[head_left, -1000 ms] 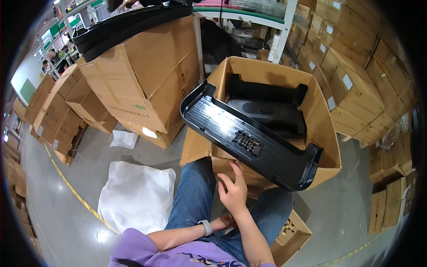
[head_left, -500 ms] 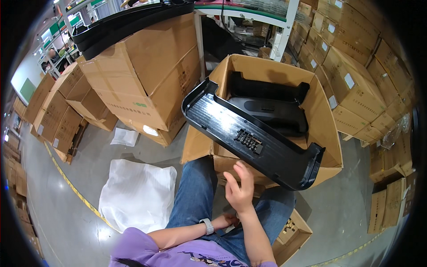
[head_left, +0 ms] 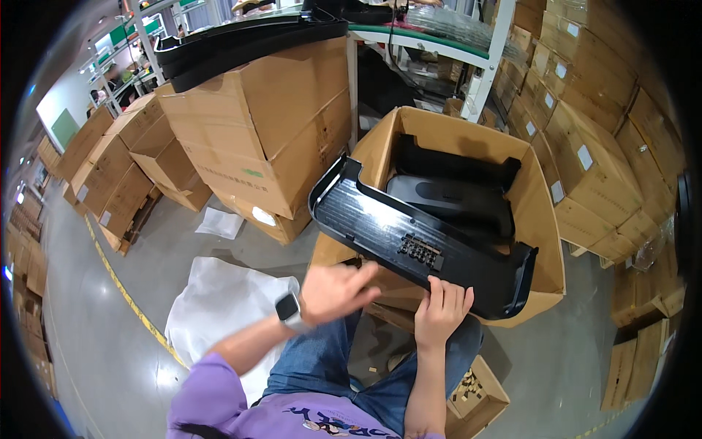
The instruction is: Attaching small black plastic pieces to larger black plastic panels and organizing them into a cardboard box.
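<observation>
A long black plastic shell lies slantwise across the near side of an open cardboard carton, its ribbed inner face up. It has raised curved ends and a block of small slots near its middle. My right hand grips the shell's near edge, fingertips over the rim. My left hand, with a watch on its wrist, is just left of that edge; its fingers stretch rightward, somewhat blurred, apart from each other, and I see nothing in them. More black shells lie inside the carton.
By my right leg is a small open box with small light-coloured pieces. A white sheet lies on the floor at left. Tall cartons carrying black parts stand at far left; stacked cartons line the right. A white-framed bench stands behind.
My left hand has risen from my lap toward the shell. My right hand has moved right and taken hold of the shell's near edge. The whole view has shifted slightly.
</observation>
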The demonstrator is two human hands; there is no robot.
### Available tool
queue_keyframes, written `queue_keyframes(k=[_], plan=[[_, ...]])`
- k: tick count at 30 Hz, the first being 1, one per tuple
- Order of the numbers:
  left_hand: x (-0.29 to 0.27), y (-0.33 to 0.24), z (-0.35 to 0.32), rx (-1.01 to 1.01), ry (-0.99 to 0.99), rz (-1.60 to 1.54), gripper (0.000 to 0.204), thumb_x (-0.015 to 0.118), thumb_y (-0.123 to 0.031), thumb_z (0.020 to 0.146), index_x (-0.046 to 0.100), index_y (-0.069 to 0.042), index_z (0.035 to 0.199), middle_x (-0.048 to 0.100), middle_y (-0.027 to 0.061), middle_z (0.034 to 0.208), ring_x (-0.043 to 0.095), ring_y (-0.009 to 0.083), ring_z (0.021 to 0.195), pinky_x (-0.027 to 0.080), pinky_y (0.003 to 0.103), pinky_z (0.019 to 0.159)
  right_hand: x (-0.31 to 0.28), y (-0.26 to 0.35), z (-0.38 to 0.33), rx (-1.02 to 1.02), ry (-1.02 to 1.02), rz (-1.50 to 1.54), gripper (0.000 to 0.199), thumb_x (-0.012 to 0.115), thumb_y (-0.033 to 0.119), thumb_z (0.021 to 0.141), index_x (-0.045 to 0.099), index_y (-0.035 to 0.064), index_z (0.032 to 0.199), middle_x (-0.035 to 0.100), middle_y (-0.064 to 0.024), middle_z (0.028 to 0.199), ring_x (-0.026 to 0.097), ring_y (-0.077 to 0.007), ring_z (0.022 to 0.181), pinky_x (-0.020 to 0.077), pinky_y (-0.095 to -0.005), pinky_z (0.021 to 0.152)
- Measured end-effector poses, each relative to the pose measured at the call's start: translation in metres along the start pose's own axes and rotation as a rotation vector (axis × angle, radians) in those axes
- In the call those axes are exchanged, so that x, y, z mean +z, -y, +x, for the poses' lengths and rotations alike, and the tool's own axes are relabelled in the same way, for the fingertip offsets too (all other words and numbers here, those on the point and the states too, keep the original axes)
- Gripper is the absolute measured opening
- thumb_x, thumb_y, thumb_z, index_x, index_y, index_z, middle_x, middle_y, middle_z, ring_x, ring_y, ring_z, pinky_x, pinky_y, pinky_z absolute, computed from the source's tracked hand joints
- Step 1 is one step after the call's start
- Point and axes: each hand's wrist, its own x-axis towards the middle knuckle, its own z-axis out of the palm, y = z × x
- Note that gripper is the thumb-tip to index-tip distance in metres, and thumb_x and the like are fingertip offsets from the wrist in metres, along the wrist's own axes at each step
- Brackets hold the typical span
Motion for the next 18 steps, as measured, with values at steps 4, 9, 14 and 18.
queue_keyframes(k=[4,9,14,18], plan=[[-0.010,0.037,0.048,0.314,0.296,0.191,0.029,0.068,-0.032,0.074,0.060,-0.006,0.084,0.055,0.0055,0.068,0.060,0.0225,0.068,0.048,0.035,0.057,-0.008,0.001,-0.005,-0.070,-0.028,0.020,0.020,0.063,0.000,0.075,0.065,0.0080,0.093,0.057,-0.0022,0.082,0.056,-0.0186,0.080,0.0276,-0.0373,0.103],[-0.002,0.044,0.063,0.540,0.454,0.142,0.021,0.068,-0.024,0.071,0.055,-0.007,0.068,0.054,0.0057,0.067,0.060,0.0239,0.070,0.048,0.037,0.059,-0.015,-0.001,-0.014,-0.108,-0.088,0.034,0.023,0.068,0.002,0.074,0.066,0.0087,0.096,0.061,-0.0025,0.090,0.058,-0.0198,0.094,0.0216,-0.0414,0.109],[-0.063,0.036,0.061,0.438,0.309,-0.036,0.021,0.068,-0.017,0.065,0.050,-0.007,0.060,0.050,0.0057,0.060,0.056,0.0247,0.060,0.044,0.037,0.050,-0.013,0.000,-0.014,-0.124,-0.438,-0.007,0.019,0.068,0.006,0.079,0.067,0.0156,0.095,0.060,-0.0049,0.107,0.054,-0.0256,0.110,0.0139,-0.0474,0.113],[-0.132,0.043,0.077,0.400,0.193,0.250,0.014,0.064,-0.011,0.058,0.051,-0.008,0.059,0.050,0.0065,0.059,0.054,0.0249,0.056,0.043,0.037,0.047,-0.015,0.000,-0.014,-0.090,-0.253,0.103,0.024,0.067,0.004,0.076,0.065,0.0149,0.097,0.058,-0.0066,0.107,0.053,-0.0277,0.111,0.0160,-0.0494,0.112]])
